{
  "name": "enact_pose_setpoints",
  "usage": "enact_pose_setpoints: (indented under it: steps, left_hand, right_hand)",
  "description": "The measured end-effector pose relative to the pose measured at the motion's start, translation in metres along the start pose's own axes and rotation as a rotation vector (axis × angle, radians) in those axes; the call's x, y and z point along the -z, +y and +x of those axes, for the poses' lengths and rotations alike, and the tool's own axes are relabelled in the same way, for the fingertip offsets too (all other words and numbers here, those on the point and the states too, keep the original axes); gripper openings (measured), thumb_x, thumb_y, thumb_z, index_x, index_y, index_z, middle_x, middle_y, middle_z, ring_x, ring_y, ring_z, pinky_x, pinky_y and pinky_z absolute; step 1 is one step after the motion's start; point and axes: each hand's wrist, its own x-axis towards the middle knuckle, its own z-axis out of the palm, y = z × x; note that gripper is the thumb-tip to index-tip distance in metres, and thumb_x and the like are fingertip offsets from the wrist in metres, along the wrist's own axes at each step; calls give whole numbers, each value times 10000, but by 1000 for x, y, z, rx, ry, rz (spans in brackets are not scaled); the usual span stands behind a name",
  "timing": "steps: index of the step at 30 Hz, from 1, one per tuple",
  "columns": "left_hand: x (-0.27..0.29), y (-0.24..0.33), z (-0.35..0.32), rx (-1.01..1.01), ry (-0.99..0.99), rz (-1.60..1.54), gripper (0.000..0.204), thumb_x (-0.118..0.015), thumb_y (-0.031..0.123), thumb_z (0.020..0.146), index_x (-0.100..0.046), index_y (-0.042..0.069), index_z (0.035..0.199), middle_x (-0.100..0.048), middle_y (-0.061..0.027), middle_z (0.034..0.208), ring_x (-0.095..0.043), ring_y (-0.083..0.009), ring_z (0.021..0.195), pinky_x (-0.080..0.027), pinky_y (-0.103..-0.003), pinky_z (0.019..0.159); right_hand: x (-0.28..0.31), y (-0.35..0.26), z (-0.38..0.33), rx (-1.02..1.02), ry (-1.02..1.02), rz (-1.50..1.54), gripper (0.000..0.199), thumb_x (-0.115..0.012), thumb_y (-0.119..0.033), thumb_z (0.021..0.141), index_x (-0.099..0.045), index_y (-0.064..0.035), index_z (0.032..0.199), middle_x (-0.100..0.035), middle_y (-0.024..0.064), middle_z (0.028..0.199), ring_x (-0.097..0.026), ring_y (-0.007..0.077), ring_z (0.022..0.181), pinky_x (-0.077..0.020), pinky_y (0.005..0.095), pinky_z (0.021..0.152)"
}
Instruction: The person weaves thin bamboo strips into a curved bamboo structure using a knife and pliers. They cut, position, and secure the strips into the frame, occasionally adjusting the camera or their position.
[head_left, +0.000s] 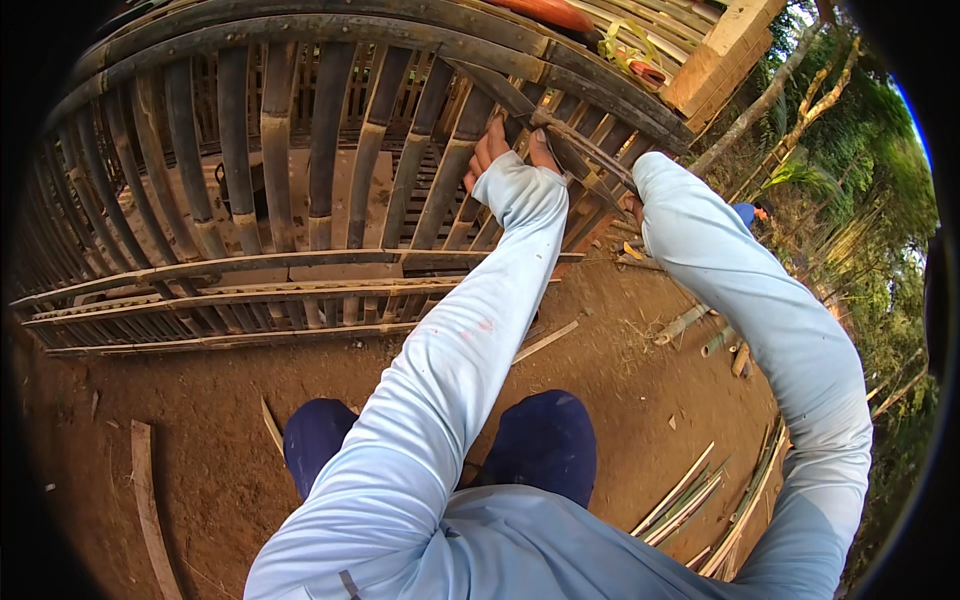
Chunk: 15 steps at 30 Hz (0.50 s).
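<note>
My left hand [508,158] is closed around a dark diagonal bamboo strip [492,86] on the fence-like bamboo frame [330,125]. Its fingers lie to the left of the strip and its thumb to the right; whether a nail is pinched there is too small to see. The right hand [634,207], mostly hidden by its sleeve, grips the lower end of what looks like a hammer [590,150]. The hammer's head end is beside my left thumb, close against the strip. Upright dark slats run behind both hands, between the top and bottom rails.
Loose bamboo strips [690,500] lie on the dirt ground at the lower right, and short bamboo pieces [685,325] near the frame's right end. A long flat strip [150,510] lies at the lower left. A wooden beam [725,60] juts out at the top right. Plants grow beyond.
</note>
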Motion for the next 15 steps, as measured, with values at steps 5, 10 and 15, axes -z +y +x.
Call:
enact_pose_setpoints:
  steps: [5, 10, 15]
  left_hand:
    - [2, 0, -4, 21, -47, -38, 529, -702, 276, 836, -527, 80, 1295, -595, -149, 1186, -545, -335, 1108, -316, -502, 987]
    - [-1, -6, -2, -25, -25, 1, 610, -713, 259, 824, -469, 65, 1349, -570, -159, 1219, -528, -337, 1132, -311, -508, 996]
    - [14, -15, -12, -212, -52, -148, 683, -730, 177, 792, -417, 40, 1384, -485, -196, 1302, -501, -356, 1162, -316, -503, 1015]
  right_hand:
    - [-40, 9, 23, 31, -42, 131, 156, -721, -99, 821, -645, -43, 946, -630, 152, 783, -508, 327, 657, -464, 358, 640]
    - [-37, -2, 6, 309, 284, 541, 159, -714, -105, 838, -649, -50, 972, -641, 157, 797, -530, 291, 661, -468, 360, 674]
    - [-55, -1, 15, 387, 393, 670, 159, -700, -94, 851, -647, -35, 990, -638, 145, 799, -590, 250, 726, -473, 353, 714]
